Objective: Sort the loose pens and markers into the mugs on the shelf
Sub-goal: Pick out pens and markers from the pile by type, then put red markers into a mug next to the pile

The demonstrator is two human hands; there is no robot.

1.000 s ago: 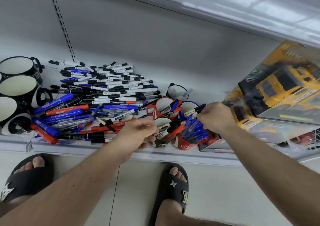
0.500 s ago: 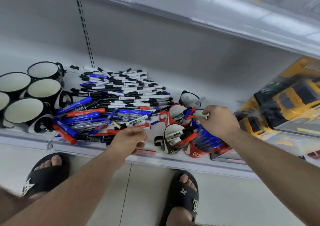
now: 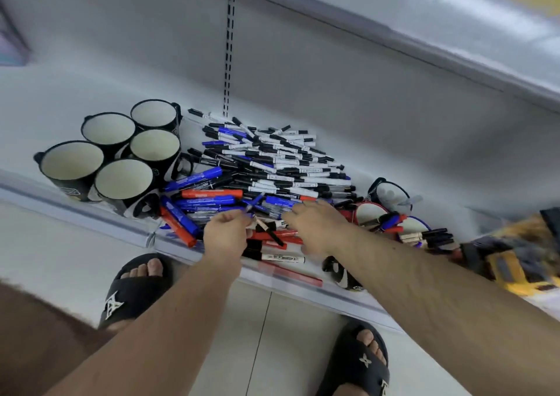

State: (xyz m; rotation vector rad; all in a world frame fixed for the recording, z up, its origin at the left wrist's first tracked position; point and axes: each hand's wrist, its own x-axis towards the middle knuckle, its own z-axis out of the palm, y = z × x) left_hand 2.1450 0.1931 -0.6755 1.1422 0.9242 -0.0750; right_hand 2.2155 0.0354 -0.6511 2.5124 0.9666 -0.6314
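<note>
Nearest, the left hand (image 3: 225, 233) pinched a thin pen while the right hand (image 3: 315, 224), fingers spread, reached into the pile of pens and markers (image 3: 266, 168) on the white shelf (image 3: 91, 213). Most lay unsorted: mugs at right (image 3: 403, 222) held some, five black mugs (image 3: 121, 156) at left stood empty. Behind rose a pale back panel; tiled floor showed below.
</note>
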